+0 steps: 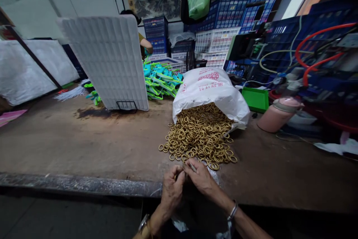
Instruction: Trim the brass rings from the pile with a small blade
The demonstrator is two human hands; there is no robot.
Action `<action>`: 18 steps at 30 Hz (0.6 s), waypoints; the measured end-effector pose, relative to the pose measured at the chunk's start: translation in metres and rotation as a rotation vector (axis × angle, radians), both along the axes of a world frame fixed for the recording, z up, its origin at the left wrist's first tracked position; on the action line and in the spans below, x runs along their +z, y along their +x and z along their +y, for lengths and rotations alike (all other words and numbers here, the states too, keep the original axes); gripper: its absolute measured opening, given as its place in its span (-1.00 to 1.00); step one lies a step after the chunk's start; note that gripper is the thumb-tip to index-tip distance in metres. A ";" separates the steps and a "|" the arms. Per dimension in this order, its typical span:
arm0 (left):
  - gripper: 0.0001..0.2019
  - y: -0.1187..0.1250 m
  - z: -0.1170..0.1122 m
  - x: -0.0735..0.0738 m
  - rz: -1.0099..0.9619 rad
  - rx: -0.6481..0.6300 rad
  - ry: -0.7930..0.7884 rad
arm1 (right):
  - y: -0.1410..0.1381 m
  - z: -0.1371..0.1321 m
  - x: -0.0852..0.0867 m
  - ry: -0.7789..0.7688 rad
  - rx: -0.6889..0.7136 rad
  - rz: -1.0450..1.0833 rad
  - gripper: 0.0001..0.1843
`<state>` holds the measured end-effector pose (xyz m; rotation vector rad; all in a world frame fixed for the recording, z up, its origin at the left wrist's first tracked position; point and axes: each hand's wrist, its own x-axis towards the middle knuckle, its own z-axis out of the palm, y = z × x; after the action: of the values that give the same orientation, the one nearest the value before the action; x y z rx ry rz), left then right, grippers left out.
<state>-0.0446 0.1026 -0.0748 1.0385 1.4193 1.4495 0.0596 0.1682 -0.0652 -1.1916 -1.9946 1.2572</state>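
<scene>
At the table's front edge, my left hand (172,186) is closed, thumb pressed against bent fingers. A brassy glint shows in its grip, too small and covered to name. Close beside it, my right hand (203,180) pinches a slim grey metallic piece (192,167), mostly covered by the fingers. The fingertips of both hands nearly meet. Just beyond them lies a heap of brass-coloured rings (200,134). The rings spill from the open mouth of a white sack (208,86) with red print, which lies on its side.
The brown table (84,142) carries an upright white ribbed panel (112,63) in a black wire stand. Behind it are a pile of green and turquoise plastic pieces (160,80) and a person's arm (147,44). A green tray (255,99) and pink bottle (278,114) stand right.
</scene>
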 end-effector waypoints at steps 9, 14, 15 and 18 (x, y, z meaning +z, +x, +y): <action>-0.72 -0.003 -0.002 -0.003 -0.525 -0.189 -0.200 | 0.003 0.000 -0.007 -0.116 0.032 0.097 -0.63; -0.72 -0.002 -0.004 0.003 -0.558 -0.209 -0.176 | 0.002 0.002 -0.009 -0.178 0.028 0.185 -0.62; -0.72 -0.002 -0.004 0.003 -0.565 -0.204 -0.179 | 0.002 0.003 -0.010 -0.162 0.009 0.178 -0.63; -0.70 -0.002 -0.003 0.002 -0.571 -0.168 -0.185 | 0.006 0.005 -0.011 -0.024 -0.042 0.040 -0.69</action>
<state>-0.0465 0.0991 -0.0728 0.5485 1.0013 1.3221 0.0653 0.1727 -0.0764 -1.2040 -1.9206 1.2779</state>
